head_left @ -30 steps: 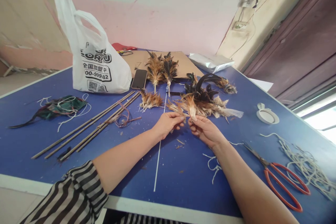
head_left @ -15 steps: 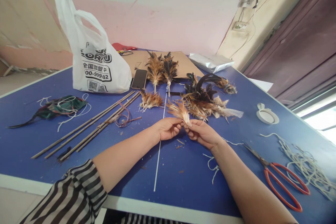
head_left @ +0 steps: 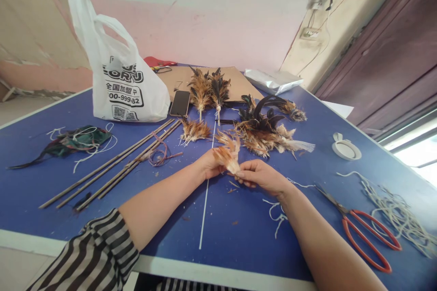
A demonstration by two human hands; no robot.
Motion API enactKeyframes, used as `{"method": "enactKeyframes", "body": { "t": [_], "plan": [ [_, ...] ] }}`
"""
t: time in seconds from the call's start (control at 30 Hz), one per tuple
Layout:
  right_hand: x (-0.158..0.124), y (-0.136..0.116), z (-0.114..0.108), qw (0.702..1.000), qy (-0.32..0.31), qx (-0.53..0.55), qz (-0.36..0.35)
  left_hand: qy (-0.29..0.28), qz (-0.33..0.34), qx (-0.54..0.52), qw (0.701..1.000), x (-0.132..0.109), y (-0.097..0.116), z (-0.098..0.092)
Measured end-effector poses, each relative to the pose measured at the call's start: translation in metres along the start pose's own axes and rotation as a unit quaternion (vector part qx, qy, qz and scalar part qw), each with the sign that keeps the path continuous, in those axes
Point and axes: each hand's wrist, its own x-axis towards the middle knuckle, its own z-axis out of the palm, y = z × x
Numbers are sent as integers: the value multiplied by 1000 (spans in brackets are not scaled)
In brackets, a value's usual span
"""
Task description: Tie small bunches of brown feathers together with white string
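Above the middle of the blue table I hold a small bunch of orange-brown feathers (head_left: 228, 157) with pale quill ends. My right hand (head_left: 261, 175) pinches the quill ends between thumb and fingers. Against the bunch from the left and behind, my left hand (head_left: 210, 164) is curled, its fingertips partly covered by the feathers. Just beyond lie a small pile of loose brown feathers (head_left: 194, 131) and a larger heap of black and brown feathers (head_left: 261, 132). Two tied feather bundles (head_left: 200, 93) lie farther back, partly on cardboard.
Red-handled scissors (head_left: 367, 232), tangled pale string (head_left: 392, 213) and a white tape roll (head_left: 346, 149) lie on the right. Thin sticks (head_left: 112, 168), purple cord (head_left: 160, 154) and a dark green bundle (head_left: 80, 141) are left. Behind stand a plastic bag (head_left: 126, 77) and a phone (head_left: 180, 102).
The feather bunch has tipped leftward over my left hand, and its quill ends have come lower. My right hand has moved slightly down and left. The whole view has shifted a little.
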Motion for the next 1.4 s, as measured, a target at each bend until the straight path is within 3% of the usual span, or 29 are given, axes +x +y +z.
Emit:
{"method": "enactKeyframes", "body": {
  "t": [0.07,0.2,0.3,0.47,0.63,0.93,1.07,1.2,1.4],
  "plan": [
    [-1,-2,-3,996,24,85,-15,18,22,-1,1000,1,3,-3],
    [4,-1,-11,955,180,221,-83,44,25,18,999,1,5,-1],
    [10,4,-12,948,248,188,-70,40,26,52,998,-2,1,7],
    [13,7,-3,957,284,30,-56,41,59,69,995,-3,-5,12],
    [10,7,-1,961,274,-11,-41,31,87,100,991,-3,-5,9],
    [11,8,-8,970,177,165,-25,-10,59,93,994,-5,-5,10],
    [9,6,-10,969,159,188,-26,-7,54,53,997,-3,-1,7],
    [10,7,-8,975,174,139,-25,-11,57,49,997,-4,2,7],
    [8,7,-2,975,220,-39,-20,-2,60,97,993,-5,0,8]
  ]
}}
